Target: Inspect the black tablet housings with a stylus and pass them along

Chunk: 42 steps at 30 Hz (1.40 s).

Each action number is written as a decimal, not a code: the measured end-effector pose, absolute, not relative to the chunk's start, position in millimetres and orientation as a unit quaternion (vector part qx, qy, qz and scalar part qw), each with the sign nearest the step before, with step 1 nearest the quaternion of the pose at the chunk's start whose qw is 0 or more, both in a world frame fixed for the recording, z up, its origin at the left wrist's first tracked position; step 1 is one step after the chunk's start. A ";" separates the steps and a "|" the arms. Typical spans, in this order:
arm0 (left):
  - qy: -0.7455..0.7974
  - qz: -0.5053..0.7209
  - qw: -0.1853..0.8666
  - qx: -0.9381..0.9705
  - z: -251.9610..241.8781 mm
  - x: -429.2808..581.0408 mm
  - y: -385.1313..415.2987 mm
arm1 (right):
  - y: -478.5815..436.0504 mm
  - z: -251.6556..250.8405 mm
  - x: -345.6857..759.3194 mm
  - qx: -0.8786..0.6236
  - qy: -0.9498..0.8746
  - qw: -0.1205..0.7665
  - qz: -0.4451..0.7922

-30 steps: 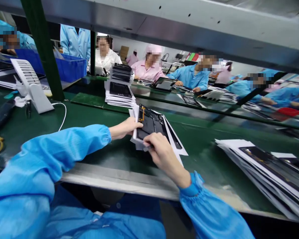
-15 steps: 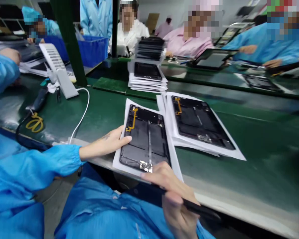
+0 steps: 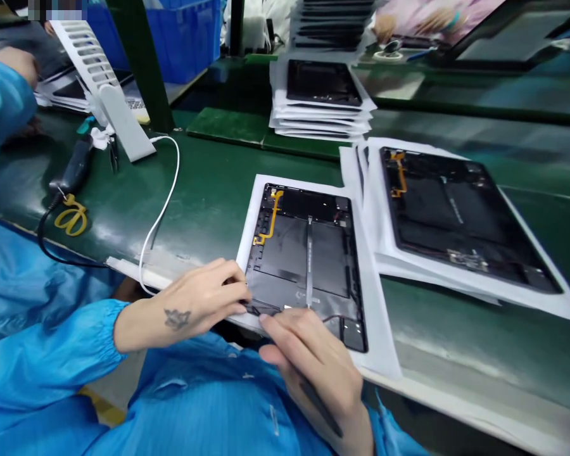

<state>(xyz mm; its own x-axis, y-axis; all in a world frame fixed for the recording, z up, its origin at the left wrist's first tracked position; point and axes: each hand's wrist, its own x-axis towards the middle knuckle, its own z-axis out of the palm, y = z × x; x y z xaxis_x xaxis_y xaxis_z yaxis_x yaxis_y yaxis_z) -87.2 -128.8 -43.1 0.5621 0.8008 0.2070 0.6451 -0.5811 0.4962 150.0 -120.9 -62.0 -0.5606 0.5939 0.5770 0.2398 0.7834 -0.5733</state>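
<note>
An opened tablet housing (image 3: pixel 285 259), black with an orange flex cable (image 3: pixel 274 218), lies on a white sheet (image 3: pixel 380 335) at the bench edge. My left hand (image 3: pixel 204 297) is at its lower left corner, fingers bent and fingertips drawn together; what they pinch, if anything, is hidden. My right hand (image 3: pixel 318 361) is closed around slim black tweezers (image 3: pixel 320 405), whose back end sticks out below the palm. Its fingertips are over the housing's lower edge, close to the left fingertips. They cover part of the small circuit board there.
A second opened housing (image 3: pixel 460 215) rests on stacked sheets to the right. Behind stands a pile of sheets and panels (image 3: pixel 323 82). On the left are a white fan (image 3: pixel 109 95) with its cable (image 3: pixel 171 190), an electric screwdriver (image 3: pixel 78 164) and a blue bin (image 3: pixel 185 38). A co-worker's sleeve (image 3: pixel 4 107) reaches in.
My left hand has moved from the housing's left side down to its lower left corner, fingers now bent. My right hand has shifted its grip on the tweezers. The view has tilted down.
</note>
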 end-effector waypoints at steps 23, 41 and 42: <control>0.493 0.215 0.249 0.805 -19.0 -62.7 -126.3 | -110.9 -54.5 131.5 -0.309 -0.891 0.330 0.045; 0.480 0.443 0.199 0.730 -50.8 -55.8 -140.0 | -104.4 -59.5 127.3 -0.317 -0.850 0.371 0.200; 0.479 0.442 0.196 0.733 -50.1 -55.4 -139.5 | -104.3 -59.3 126.9 -0.316 -0.850 0.372 0.200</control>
<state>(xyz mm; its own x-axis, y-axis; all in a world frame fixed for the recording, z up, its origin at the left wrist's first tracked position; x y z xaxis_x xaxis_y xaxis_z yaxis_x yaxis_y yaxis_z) -55.4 -139.5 -50.1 0.1502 0.8746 0.4610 0.5285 -0.4651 0.7102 126.9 -104.3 -59.3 -0.5240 0.6856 0.5054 0.3891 0.7205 -0.5740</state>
